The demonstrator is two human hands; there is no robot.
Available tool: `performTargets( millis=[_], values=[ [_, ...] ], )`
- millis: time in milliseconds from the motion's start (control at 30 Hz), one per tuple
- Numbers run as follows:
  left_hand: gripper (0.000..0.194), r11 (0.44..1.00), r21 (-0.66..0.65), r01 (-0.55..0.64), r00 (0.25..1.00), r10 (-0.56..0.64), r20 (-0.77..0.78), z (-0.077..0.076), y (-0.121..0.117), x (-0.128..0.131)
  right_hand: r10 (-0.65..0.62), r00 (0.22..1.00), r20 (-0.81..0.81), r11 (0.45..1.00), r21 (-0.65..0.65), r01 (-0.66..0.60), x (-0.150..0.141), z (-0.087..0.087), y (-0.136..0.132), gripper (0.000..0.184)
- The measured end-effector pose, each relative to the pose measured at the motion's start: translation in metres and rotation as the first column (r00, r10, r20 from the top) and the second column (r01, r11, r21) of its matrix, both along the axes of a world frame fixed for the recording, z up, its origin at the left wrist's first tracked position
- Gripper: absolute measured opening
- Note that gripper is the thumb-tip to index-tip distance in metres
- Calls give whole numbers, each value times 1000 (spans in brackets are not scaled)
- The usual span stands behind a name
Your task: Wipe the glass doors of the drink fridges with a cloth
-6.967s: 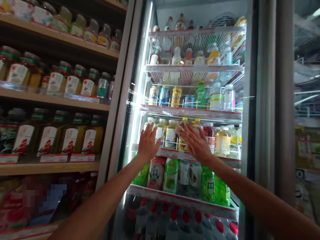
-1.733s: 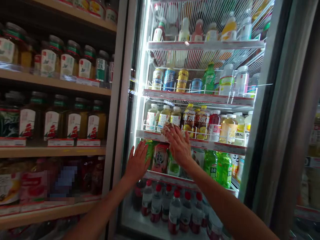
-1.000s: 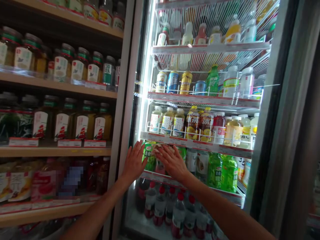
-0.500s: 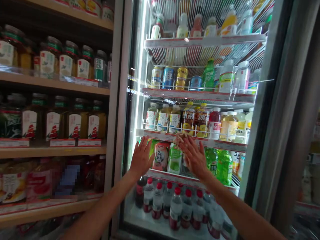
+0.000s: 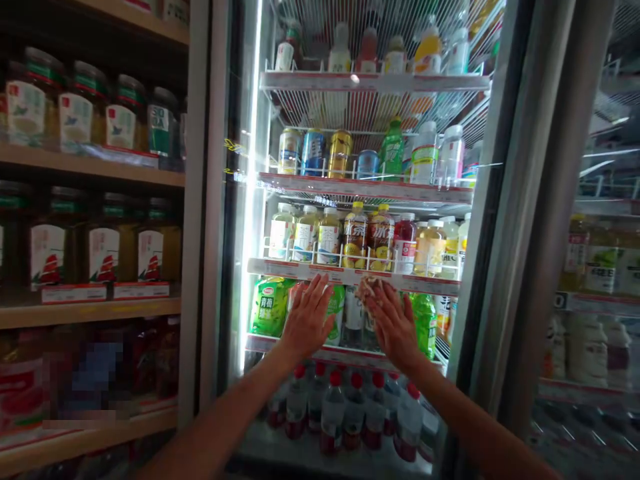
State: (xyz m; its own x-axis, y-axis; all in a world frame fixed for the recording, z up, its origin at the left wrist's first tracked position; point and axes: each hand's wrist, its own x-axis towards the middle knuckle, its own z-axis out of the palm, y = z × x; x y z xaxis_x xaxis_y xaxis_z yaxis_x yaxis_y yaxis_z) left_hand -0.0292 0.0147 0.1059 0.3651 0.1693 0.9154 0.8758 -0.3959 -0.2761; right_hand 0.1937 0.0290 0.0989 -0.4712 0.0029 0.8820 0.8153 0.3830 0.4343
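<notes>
Both forearms reach up and forward from the bottom edge, angled inward. Left hand (image 5: 307,317): palm toward the glass door (image 5: 325,200), fingers extended up, slightly spread, thumb out to the right; holding nothing visible. Can't tell if it touches the glass. Right hand (image 5: 395,327): fingers extended, tilted up-left, laid flat over a crumpled cloth (image 5: 369,291), not curled round it. Cloth shows past the fingertips, at the glass, just under the shelf rail (image 5: 300,270) seen behind. Grip under the palm is hidden.

Hands sit side by side, apart, narrow gap between. Edges: metal frame on the left (image 5: 216,200), another on the right (image 5: 533,200), both well apart from the hands. Open glass either side, plus above the fingertips and below the wrists.

Behind glass: red-capped bottles (image 5: 333,407) low, green packs (image 5: 267,307) behind hand level, yellow-capped bottles (image 5: 355,237) above, cans (image 5: 313,153) higher. Wooden shelves (image 5: 90,312) with bottles stand left of the frame.
</notes>
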Motion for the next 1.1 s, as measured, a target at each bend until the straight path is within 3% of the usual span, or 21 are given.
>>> performTargets(
  millis=[133,333,500,700,900,1033,1100],
  values=[
    [55,999,3,35,999,-35,-21,-3,2,14,-12,985,175,998,-62,23,12,-15,-4,58],
    [54,999,-1,49,998,-49,-29,-4,5,26,-52,990,-131,998,25,56,36,5,0,60],
    [55,998,-1,62,997,-62,-46,-3,5,32,-60,998,34,998,-34,61,45,-9,-5,62],
    [54,998,-1,59,997,-59,-47,-4,5,38,-106,964,-243,991,53,123,65,9,-3,60],
    [52,998,15,67,996,-66,-67,-6,6,41,-139,985,-99,989,28,143,79,-13,-7,64],
    [52,997,18,68,996,-67,-56,-5,6,43,-137,932,-336,981,88,176,99,3,-1,60],
    [51,998,18,65,997,-64,-47,-5,6,43,-134,895,-425,978,88,188,106,1,2,58]
  ],
)
